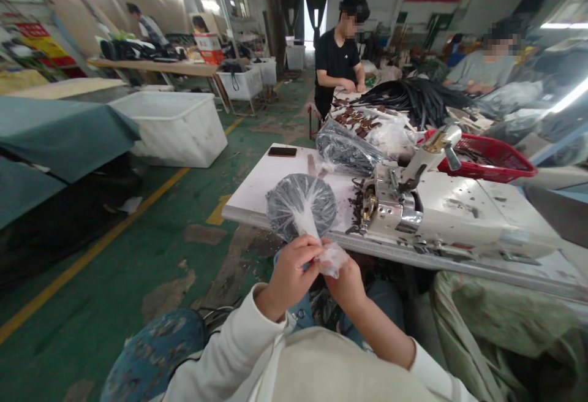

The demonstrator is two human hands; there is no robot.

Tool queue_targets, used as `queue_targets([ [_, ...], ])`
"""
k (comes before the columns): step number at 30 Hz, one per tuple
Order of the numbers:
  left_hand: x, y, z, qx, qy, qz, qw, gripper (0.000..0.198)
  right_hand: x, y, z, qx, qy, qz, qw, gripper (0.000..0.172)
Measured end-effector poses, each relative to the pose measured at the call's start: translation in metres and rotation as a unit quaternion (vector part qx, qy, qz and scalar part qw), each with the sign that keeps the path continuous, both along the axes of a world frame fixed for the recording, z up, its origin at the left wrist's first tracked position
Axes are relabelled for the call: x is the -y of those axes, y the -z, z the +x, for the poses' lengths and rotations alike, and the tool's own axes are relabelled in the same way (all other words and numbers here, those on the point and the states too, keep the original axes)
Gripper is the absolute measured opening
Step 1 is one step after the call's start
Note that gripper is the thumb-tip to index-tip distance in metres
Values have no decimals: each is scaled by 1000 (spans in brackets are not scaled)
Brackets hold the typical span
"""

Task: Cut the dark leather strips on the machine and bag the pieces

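A clear plastic bag (307, 215) wraps a round, dark bundle and is gathered into a twisted neck. My left hand (296, 270) pinches this neck between thumb and fingers. Beside it, my right hand (346, 279) is closed around the bag's loose end, its fingers partly hidden by the crumpled plastic. The bundle rests at the front edge of the white table (248, 190). To its right stands a metal-and-white machine (395, 206), with dark brown scraps (356, 206) lying by its left end.
A phone (282, 152) lies at the table's far left. Behind the machine are another plastic-wrapped dark bundle (346, 147), a red basket (493, 157) and black strips (413, 98). A co-worker (337, 53) sits beyond. A large white bin (179, 126) stands left; green cloth (496, 328) hangs at right.
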State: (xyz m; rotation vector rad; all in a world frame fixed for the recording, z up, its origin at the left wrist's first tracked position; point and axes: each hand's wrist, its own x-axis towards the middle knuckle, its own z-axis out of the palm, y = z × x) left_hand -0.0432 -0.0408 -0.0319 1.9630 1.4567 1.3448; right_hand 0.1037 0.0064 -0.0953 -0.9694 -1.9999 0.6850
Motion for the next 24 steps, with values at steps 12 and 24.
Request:
queue_targets([
  [12,28,-15,-80,43,-358,118,925,10,-8,8,27,37,63,10,997,23],
  [24,25,-20,-90,126,-337,140,923,32,0,5,57,180,-155,-103,966,45],
])
